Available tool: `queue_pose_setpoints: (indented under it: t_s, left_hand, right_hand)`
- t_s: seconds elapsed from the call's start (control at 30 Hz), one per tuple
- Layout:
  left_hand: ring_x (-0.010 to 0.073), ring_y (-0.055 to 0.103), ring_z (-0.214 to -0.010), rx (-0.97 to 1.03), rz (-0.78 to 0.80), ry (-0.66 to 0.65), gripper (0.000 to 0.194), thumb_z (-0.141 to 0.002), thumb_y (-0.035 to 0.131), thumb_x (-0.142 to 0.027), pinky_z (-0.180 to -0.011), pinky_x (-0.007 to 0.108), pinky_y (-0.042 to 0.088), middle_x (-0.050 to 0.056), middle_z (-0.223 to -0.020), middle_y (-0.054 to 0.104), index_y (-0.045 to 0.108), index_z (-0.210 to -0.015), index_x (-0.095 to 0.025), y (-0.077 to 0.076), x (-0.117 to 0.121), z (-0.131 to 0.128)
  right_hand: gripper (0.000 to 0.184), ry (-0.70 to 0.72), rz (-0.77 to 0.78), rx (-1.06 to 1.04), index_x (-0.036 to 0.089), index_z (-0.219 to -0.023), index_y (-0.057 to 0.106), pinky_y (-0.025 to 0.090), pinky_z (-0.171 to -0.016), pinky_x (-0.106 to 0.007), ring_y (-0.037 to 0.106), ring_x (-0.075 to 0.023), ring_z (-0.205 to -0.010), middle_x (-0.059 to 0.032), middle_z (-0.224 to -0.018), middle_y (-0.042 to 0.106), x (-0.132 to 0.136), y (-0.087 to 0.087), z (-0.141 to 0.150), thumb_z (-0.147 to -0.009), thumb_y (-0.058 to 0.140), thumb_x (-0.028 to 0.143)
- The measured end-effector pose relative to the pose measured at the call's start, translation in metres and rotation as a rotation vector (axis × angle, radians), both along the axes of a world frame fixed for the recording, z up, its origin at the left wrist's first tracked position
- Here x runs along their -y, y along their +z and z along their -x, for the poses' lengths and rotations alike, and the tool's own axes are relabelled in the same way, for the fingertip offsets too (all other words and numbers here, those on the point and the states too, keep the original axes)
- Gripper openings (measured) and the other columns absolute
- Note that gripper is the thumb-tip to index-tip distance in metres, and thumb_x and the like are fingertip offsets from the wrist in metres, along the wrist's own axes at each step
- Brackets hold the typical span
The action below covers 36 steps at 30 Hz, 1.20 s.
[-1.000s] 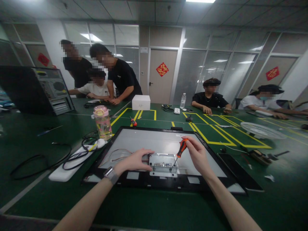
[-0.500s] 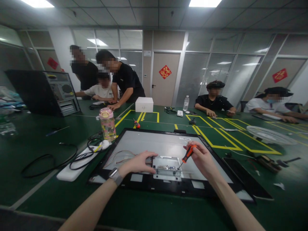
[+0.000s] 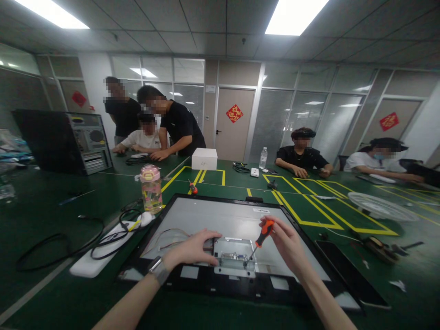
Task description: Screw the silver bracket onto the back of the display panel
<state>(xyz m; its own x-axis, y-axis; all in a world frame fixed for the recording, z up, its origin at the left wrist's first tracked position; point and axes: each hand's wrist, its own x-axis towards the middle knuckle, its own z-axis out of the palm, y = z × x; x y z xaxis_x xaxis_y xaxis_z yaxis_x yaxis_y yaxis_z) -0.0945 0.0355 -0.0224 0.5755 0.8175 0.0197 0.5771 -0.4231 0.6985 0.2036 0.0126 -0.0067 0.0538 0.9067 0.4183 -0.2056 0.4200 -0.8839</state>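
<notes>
Hands at the metal bracket: left spread against it, right pinching the screwdriver!
Tilted shaft, tip among fittings; a slip could scratch the panel.

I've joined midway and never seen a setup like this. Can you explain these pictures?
There is no machine: these are a person's bare hands, seen by one camera worn on the head, looking forward and down. The right hand holds a red and black screwdriver, its tip down at a metal plate. The left hand is spread, its fingers at the plate's left edge. The plate sits on a large flat panel on a green table. Around it are a pink-lidded bottle and a white box.
</notes>
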Motion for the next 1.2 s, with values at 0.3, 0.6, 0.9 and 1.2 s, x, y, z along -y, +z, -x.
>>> queue_pose_setpoints:
  t_s: [0.3, 0.6, 0.9, 1.2]
  left_hand:
    - [0.0309, 0.038, -0.132, 0.013, 0.011, -0.021, 0.077, -0.062, 0.079, -0.042, -0.111, 0.041, 0.027, 0.008, -0.138, 0.05, 0.051, -0.132, -0.025, -0.002, -0.002, 0.0]
    - [0.0333, 0.026, -0.138, 0.002, 0.03, -0.027, 0.079, -0.062, 0.079, -0.045, -0.114, 0.046, 0.019, 0.007, -0.142, 0.045, 0.05, -0.133, -0.027, -0.007, -0.006, 0.003]
    - [0.0307, 0.035, -0.133, -0.001, 0.01, -0.034, 0.075, -0.065, 0.077, -0.046, -0.112, 0.042, 0.025, 0.007, -0.139, 0.047, 0.05, -0.133, -0.027, -0.005, -0.004, 0.002]
    - [0.0332, 0.031, -0.136, -0.008, 0.018, -0.03, 0.079, -0.062, 0.079, -0.047, -0.113, 0.045, 0.022, 0.009, -0.141, 0.046, 0.05, -0.133, -0.026, -0.008, -0.007, 0.002]
  right_hand:
    - [0.026, -0.074, -0.028, -0.006, 0.023, -0.082, 0.073, 0.051, -0.071, -0.034, 0.063, -0.0194, -0.075, -0.0038, -0.083, 0.069, -0.001, 0.005, 0.007, -0.066, 0.078, 0.043]
    - [0.023, -0.111, -0.195, 0.286, 0.025, -0.098, 0.072, 0.05, -0.087, -0.039, 0.063, -0.0243, -0.097, -0.0071, -0.103, 0.069, 0.011, 0.014, 0.014, -0.086, 0.058, 0.04]
    - [0.018, -0.12, -0.173, 0.178, 0.025, -0.088, 0.072, 0.054, -0.074, -0.034, 0.064, -0.0213, -0.085, -0.0047, -0.091, 0.067, 0.009, 0.007, 0.013, -0.078, 0.068, 0.038]
    - [0.02, -0.117, -0.183, 0.293, 0.026, -0.094, 0.073, 0.053, -0.079, -0.037, 0.065, -0.0222, -0.087, -0.0052, -0.091, 0.07, 0.013, 0.021, 0.008, -0.083, 0.062, 0.038]
